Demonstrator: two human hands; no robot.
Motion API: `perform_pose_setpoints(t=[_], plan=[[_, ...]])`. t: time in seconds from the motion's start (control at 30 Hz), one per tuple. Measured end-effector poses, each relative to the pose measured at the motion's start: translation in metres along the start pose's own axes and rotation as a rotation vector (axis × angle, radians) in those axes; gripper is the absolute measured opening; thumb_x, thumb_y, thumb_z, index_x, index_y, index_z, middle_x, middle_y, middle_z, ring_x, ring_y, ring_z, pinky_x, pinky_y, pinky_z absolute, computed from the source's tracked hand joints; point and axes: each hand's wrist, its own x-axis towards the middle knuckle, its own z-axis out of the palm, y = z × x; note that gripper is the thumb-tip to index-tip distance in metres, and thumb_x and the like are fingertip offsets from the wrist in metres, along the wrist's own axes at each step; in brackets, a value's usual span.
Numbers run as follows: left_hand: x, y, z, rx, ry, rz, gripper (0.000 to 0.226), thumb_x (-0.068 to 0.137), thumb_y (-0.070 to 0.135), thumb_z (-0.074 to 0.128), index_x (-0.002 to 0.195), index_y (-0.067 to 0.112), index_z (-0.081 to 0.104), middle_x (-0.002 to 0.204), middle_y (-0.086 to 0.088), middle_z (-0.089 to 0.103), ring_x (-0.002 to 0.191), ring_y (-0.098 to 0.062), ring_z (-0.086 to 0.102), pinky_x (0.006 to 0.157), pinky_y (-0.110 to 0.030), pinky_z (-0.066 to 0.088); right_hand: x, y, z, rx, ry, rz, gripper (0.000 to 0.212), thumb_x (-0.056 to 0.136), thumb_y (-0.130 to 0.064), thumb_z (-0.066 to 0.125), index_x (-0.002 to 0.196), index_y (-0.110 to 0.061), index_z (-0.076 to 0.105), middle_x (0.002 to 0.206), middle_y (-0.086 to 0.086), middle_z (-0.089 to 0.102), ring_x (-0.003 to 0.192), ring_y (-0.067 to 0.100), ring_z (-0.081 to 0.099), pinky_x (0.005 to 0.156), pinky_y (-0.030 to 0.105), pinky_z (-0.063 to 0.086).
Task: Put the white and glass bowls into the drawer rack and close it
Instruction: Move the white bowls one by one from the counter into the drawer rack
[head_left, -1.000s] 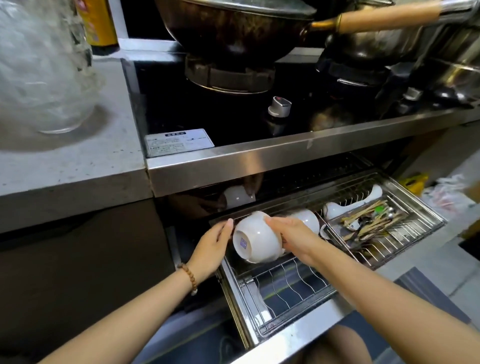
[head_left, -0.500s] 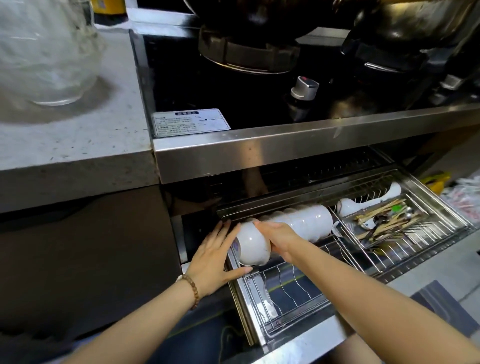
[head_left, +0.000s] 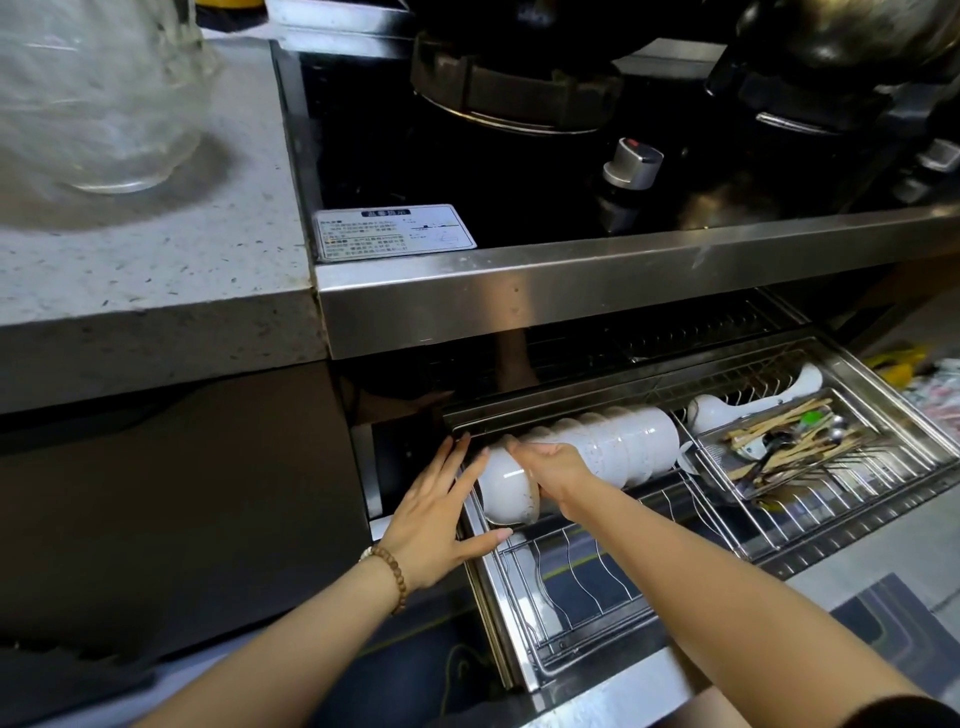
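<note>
The step in hand looks like seating the white bowls (head_left: 597, 452) on their sides in the drawer rack (head_left: 582, 597), at its back left. The right hand (head_left: 553, 465) curls over the end bowl; the left hand (head_left: 441, 512), fingers spread flat, braces the rack's left edge beside it. Next likely comes the 1 glass bowl (head_left: 98, 93), up on the counter (head_left: 156, 260) left of the rack.
</note>
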Motion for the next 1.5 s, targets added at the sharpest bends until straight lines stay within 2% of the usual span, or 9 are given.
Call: perform_pose_setpoints(t=[0.13,0.33,0.43,0.67,0.87,1.0,1.23,1.37,1.5], plan=[[0.0,0.0,0.0,-0.017,-0.011,-0.008,0.089,0.082,0.067,0.047,0.14,0.04,-0.015,0.149,0.013,-0.024,0.139,-0.006,-0.025,0.115,-0.028,-0.004,0.0,0.001,0.0,-0.018,-0.011,-0.035,0.042,0.087,-0.033,0.065,0.115,-0.001,0.066,0.115,0.018,0.066,0.112,0.03,0.06,0.102,0.042,0.046],[0.001,-0.001,0.001,-0.013,-0.025,-0.023,0.089,0.081,0.068,0.047,0.139,0.042,-0.016,0.148,0.015,-0.025,0.139,-0.005,-0.026,0.115,-0.03,-0.004,0.001,-0.001,-0.009,-0.157,-0.044,-0.177,0.024,0.082,-0.017,0.072,0.1,-0.002,0.066,0.092,0.011,0.067,0.089,0.019,0.062,0.076,0.025,0.051],[0.0,0.0,0.001,-0.014,-0.034,-0.026,0.09,0.081,0.068,0.047,0.139,0.041,-0.016,0.148,0.015,-0.025,0.139,-0.006,-0.026,0.116,-0.031,-0.004,0.004,-0.002,-0.015,-0.242,-0.009,-0.231,0.032,0.079,-0.016,0.075,0.105,0.0,0.067,0.098,0.016,0.071,0.096,0.025,0.066,0.089,0.036,0.053],[0.001,0.005,-0.004,0.028,-0.077,-0.056,0.09,0.083,0.067,0.046,0.148,0.032,-0.006,0.154,0.009,-0.02,0.138,-0.007,-0.026,0.117,-0.034,-0.001,0.004,-0.006,-0.026,-0.262,0.056,-0.253,0.009,0.076,-0.006,0.076,0.077,-0.013,0.069,0.086,0.017,0.071,0.081,0.032,0.07,0.078,0.042,0.059],[0.003,0.016,-0.014,0.1,-0.138,-0.087,0.088,0.084,0.066,0.044,0.15,0.027,0.0,0.16,-0.001,-0.008,0.145,-0.017,-0.016,0.118,-0.037,0.0,-0.013,-0.011,-0.034,-0.254,-0.011,-0.255,0.02,0.08,-0.004,0.072,0.099,0.001,0.069,0.07,0.004,0.064,0.068,0.019,0.064,0.074,0.031,0.056],[0.002,0.027,-0.031,0.059,-0.169,-0.086,0.081,0.087,0.061,0.045,0.15,0.024,0.008,0.16,-0.002,0.008,0.147,-0.018,0.002,0.117,-0.033,0.005,-0.041,-0.026,-0.059,-0.302,-0.06,-0.294,0.024,0.083,-0.007,0.069,0.106,-0.001,0.067,0.08,0.006,0.064,0.071,0.013,0.061,0.067,0.022,0.051],[-0.003,0.076,-0.087,0.024,-0.054,0.034,0.069,0.089,0.058,0.045,0.146,0.023,0.029,0.151,0.002,0.034,0.138,-0.014,0.028,0.111,-0.03,0.025,-0.118,-0.049,-0.107,-0.223,0.042,-0.47,0.013,0.091,-0.014,0.061,0.1,-0.012,0.069,0.093,0.001,0.066,0.092,0.014,0.058,0.075,0.025,0.048],[-0.01,0.123,-0.144,0.043,0.085,0.22,0.062,0.089,0.059,0.043,0.142,0.028,0.035,0.146,0.007,0.041,0.133,-0.01,0.034,0.106,-0.028,0.03,-0.167,-0.079,-0.126,-0.216,0.107,-0.648,0.024,0.092,-0.016,0.058,0.115,-0.012,0.066,0.111,0.001,0.067,0.094,0.001,0.06,0.084,0.016,0.046],[-0.022,0.155,-0.22,0.085,0.305,0.4,0.058,0.089,0.054,0.047,0.14,0.027,0.039,0.142,0.008,0.045,0.13,-0.006,0.038,0.106,-0.02,0.028,-0.209,-0.125,-0.129,-0.201,0.116,-0.821,0.023,0.092,-0.025,0.058,0.114,-0.03,0.064,0.114,-0.012,0.066,0.101,-0.011,0.058,0.093,0.016,0.045]])
